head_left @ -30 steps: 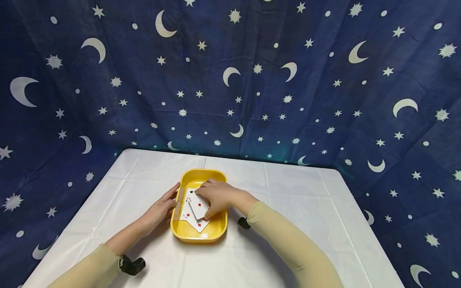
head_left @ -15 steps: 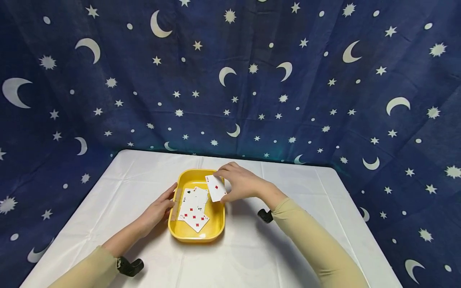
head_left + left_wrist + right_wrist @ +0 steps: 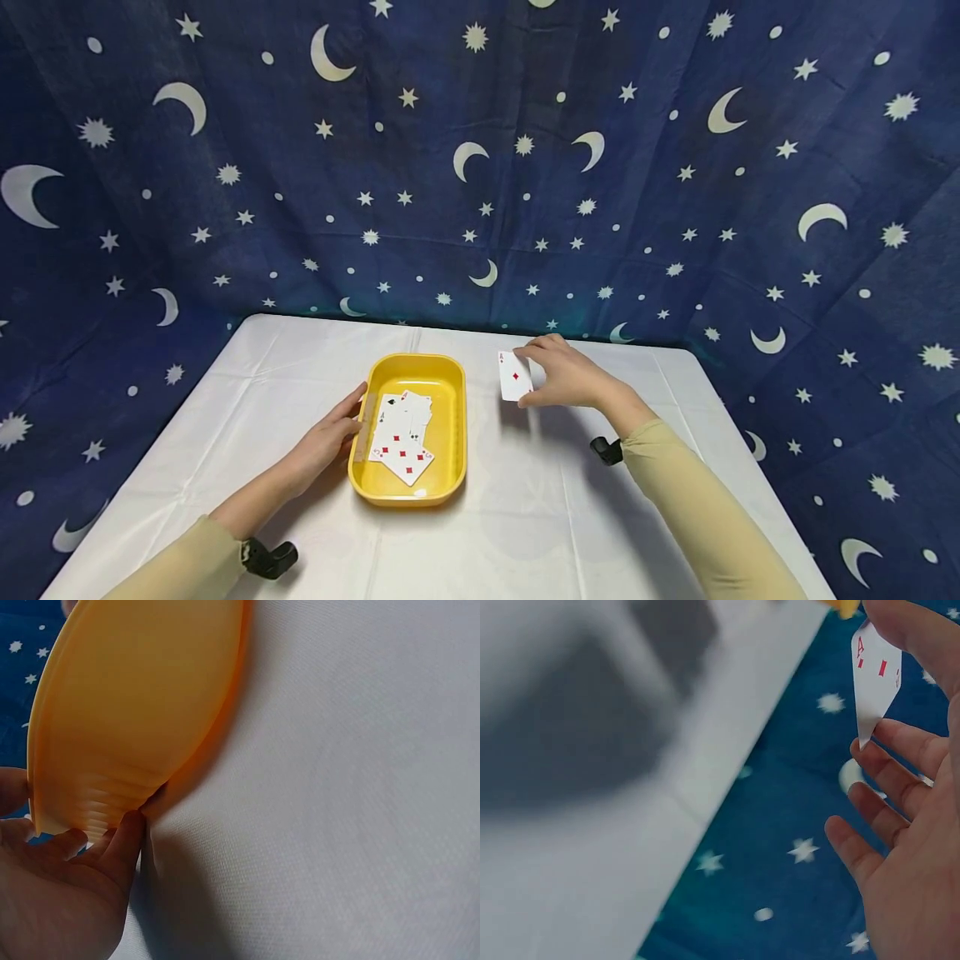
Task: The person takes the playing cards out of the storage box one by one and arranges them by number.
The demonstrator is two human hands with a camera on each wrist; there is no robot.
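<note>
The right hand pinches an ace of diamonds; the left hand (fingers loosely spread, I see) touches the yellow tray.

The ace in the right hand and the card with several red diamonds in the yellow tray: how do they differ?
The ace has one middle diamond; the tray card has several. The right hand pinches the ace above the table, while the tray card lies among other cards in the yellow tray. Both are white with red diamonds.
</note>
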